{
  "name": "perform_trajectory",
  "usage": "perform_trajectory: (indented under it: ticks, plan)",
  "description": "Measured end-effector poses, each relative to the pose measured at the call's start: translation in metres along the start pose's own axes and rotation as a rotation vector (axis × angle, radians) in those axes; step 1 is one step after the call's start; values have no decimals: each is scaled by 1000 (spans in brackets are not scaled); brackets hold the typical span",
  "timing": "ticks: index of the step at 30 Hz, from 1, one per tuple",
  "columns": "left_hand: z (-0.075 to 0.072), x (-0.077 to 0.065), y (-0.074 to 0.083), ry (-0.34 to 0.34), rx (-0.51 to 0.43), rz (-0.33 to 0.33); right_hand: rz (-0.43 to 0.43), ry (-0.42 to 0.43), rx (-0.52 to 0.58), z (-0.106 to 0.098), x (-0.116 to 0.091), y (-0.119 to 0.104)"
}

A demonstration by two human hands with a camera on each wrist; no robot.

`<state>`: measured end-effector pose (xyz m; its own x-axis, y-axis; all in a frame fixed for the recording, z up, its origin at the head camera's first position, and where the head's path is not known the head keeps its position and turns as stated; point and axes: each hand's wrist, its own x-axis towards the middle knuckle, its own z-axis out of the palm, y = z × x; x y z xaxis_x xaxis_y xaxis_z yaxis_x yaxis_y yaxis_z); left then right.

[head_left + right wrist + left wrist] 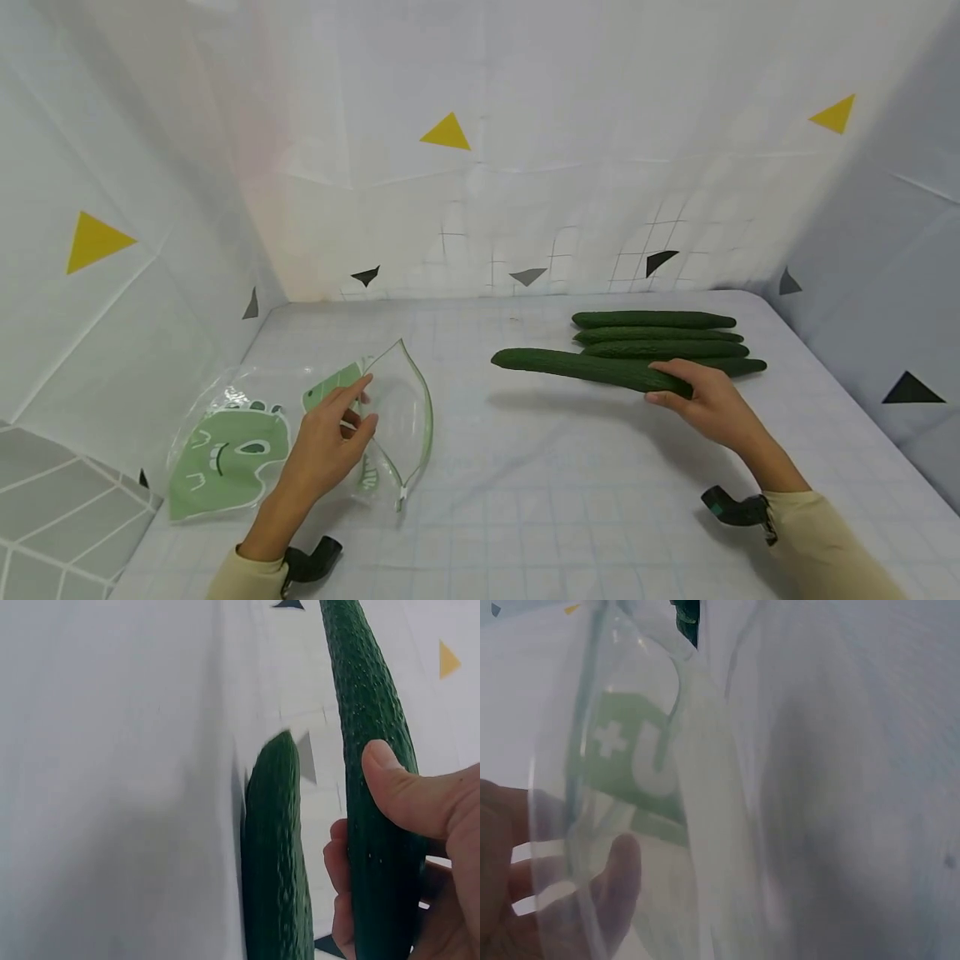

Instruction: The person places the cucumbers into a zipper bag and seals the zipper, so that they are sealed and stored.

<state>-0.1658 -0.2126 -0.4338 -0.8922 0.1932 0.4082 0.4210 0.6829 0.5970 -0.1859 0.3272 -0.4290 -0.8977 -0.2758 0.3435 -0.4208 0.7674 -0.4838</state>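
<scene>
My right hand [705, 404] grips a long dark green cucumber [570, 364] near its right end, thumb on one side and fingers on the other. It is held over the table, casting a shadow, with its free end pointing left. Several more cucumbers [652, 319] lie in a row behind it, the nearest partly hidden. At the left, my left hand [322, 442] is at the mouth of a clear zip bag [232, 458] with a green cartoon print. In the left wrist view, its fingers [619, 889] show through the film, thumb apart from the others. The bag's mouth gapes to the right.
A white gridded cloth covers the table [510, 500]. White sheets with yellow and dark triangles form a back wall [570, 100] and side walls. A black camera mount sits on each wrist, below the beige sleeves.
</scene>
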Motion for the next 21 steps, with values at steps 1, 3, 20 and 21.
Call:
perform_trajectory:
  ticks: [1, 3, 20, 21]
  plan:
    - [0, 0, 1, -5, -5, -6, 1, -3, 2, 1, 1, -3]
    - [0, -1, 2, -14, -15, -11, -5, -6, -1, 4, 4, -8]
    - [1, -1, 13, -31, -49, 6, -133, -65, 65, 42, 30, -70]
    - [1, -1, 13, -34, -48, 5, -139, -66, 67, 45, 31, -74]
